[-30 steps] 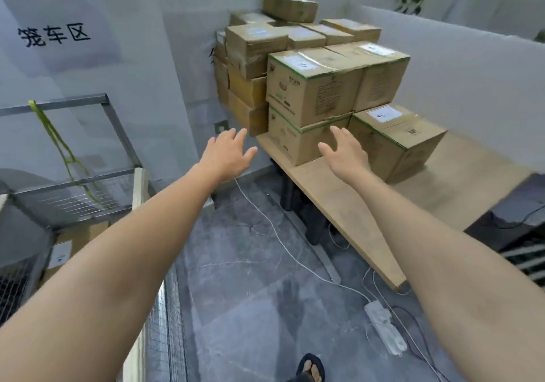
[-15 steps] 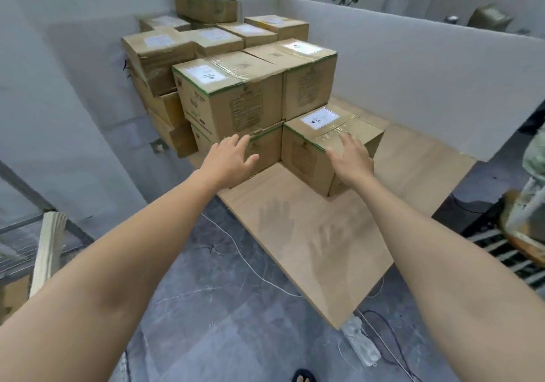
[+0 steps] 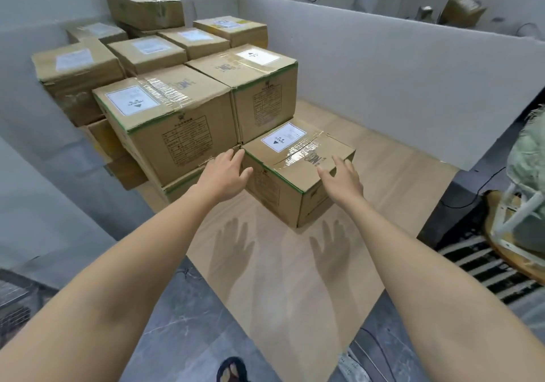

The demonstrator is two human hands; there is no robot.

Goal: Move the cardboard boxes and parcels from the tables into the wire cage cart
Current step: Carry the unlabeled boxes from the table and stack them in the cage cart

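Note:
A single cardboard box (image 3: pixel 295 163) with a white label and green edge stripe stands on the wooden table (image 3: pixel 283 278), in front of a stack of several taped boxes (image 3: pixel 171 122). My left hand (image 3: pixel 225 175) reaches its spread fingers to the box's left upper corner. My right hand (image 3: pixel 342 182) hovers with straight fingers over the box's right front edge. Both hands hold nothing. Whether the fingers touch the cardboard cannot be told. A corner of the wire cage cart (image 3: pixel 14 302) shows at the lower left edge.
A grey partition wall (image 3: pixel 398 72) runs behind the table. Another box (image 3: pixel 463 8) sits beyond it. At the right are a slatted floor grille (image 3: pixel 483 266) and a round stand with a white frame (image 3: pixel 519 228). Cables and a power strip (image 3: pixel 354 367) lie under the table's near corner.
I have come closer to the table and the view has tipped down. Both hands moved forward to the front single box; the cage cart has slid almost out of view.

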